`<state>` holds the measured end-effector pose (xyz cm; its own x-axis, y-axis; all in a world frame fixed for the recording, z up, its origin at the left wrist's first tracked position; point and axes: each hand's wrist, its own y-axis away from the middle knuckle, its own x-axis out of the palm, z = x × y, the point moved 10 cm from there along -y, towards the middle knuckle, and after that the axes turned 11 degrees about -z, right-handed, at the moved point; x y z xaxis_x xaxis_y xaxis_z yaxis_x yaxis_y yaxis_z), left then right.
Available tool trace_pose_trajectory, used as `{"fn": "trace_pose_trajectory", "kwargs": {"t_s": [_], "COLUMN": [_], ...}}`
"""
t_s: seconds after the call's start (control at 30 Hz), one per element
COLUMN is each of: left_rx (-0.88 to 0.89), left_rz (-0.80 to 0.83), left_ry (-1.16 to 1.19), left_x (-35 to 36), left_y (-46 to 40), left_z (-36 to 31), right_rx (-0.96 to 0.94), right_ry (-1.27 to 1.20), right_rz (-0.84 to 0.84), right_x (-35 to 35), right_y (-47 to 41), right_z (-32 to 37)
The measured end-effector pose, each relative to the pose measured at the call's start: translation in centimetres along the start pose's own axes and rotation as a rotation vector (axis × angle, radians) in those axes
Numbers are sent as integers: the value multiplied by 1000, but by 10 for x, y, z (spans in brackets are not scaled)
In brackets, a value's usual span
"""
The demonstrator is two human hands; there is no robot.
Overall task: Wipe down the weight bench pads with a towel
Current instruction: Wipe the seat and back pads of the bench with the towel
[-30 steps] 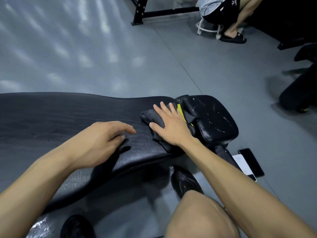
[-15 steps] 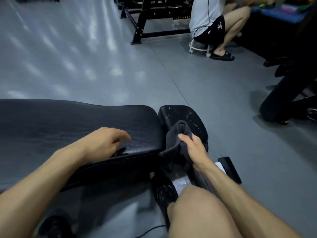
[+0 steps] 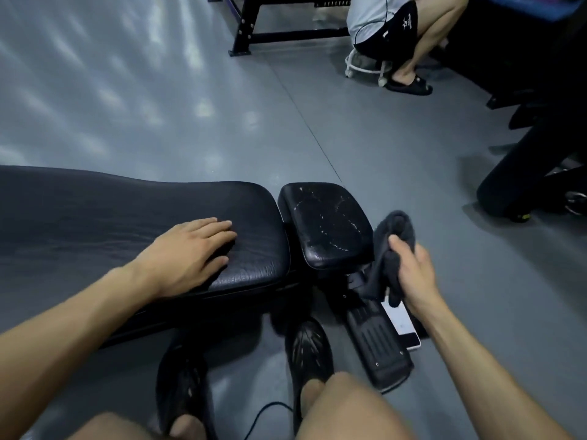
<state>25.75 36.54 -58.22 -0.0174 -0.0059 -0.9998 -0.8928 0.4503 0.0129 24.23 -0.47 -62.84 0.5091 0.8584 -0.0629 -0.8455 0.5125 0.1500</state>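
The long black back pad [image 3: 95, 217] of the weight bench stretches from the left edge to the middle. A smaller, cracked black seat pad [image 3: 324, 223] sits just right of it, with a narrow gap between them. My left hand [image 3: 187, 252] lies flat on the right end of the long pad, fingers slightly spread. My right hand [image 3: 409, 271] holds a bunched dark grey towel [image 3: 390, 242] in the air, to the right of the seat pad and off its surface.
The bench's black foot [image 3: 378, 347] and a white-edged phone [image 3: 403, 325] lie on the grey floor below my right hand. My black shoes [image 3: 305, 350] stand under the bench. A crouching person [image 3: 390, 33] and a black rack [image 3: 270, 30] are at the back; dark equipment [image 3: 527, 173] stands right.
My right hand has lifted the towel from the gap, over the seat pad, and carried it off to the right. My left hand has flattened on the long pad.
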Motion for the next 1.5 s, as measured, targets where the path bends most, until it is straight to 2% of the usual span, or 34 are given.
{"fn": "trace_pose_trajectory", "kwargs": {"t_s": [0.03, 0.1, 0.13, 0.2, 0.3, 0.4, 0.57, 0.73, 0.83, 0.93, 1.03, 1.1, 1.2, 1.3, 1.5], "left_rx": [-5, -13, -16, -30, -21, -18, -23, -32, -38, -43, -41, -41, -49, -45, -48], "left_rz": [-23, -77, -105, -147, -186, -207, -224, -234, -238, -236, -247, -246, -248, -250, -239], "left_ry": [7, 32, 40, 50, 42, 30, 30, 43, 53, 60, 63, 62, 63, 67, 63], "left_x": [7, 14, 15, 14, 15, 15, 18, 17, 17, 17, 16, 17, 16, 17, 18], "left_y": [-2, -4, -3, -2, -5, -6, -6, -4, -4, -4, -4, -4, -3, -3, -5], "left_z": [6, 12, 12, 10, 10, 11, 13, 14, 15, 17, 16, 16, 16, 16, 17], "right_rx": [-65, -309, -452, -636, -676, -621, -496, -765, -698, -644, -514, -563, -744, -707, -668], "right_ry": [117, 485, 665, 852, 1041, 1184, 1225, 1220, 1285, 1302, 1255, 1269, 1252, 1247, 1268], "right_rz": [89, 237, 244, 229, 266, 308, 296, 440, 481, 412, 368, 366, 423, 526, 451], "right_x": [25, 69, 83, 98, 110, 140, 217, 169, 169, 217, 251, 248, 204, 167, 243], "right_y": [3, 16, 24, 41, 44, 14, -52, 33, 22, -30, -72, -62, -2, 27, -54], "right_z": [-8, -25, -31, -30, -30, -20, -8, -14, -21, -11, -3, -3, -7, -19, -4]}}
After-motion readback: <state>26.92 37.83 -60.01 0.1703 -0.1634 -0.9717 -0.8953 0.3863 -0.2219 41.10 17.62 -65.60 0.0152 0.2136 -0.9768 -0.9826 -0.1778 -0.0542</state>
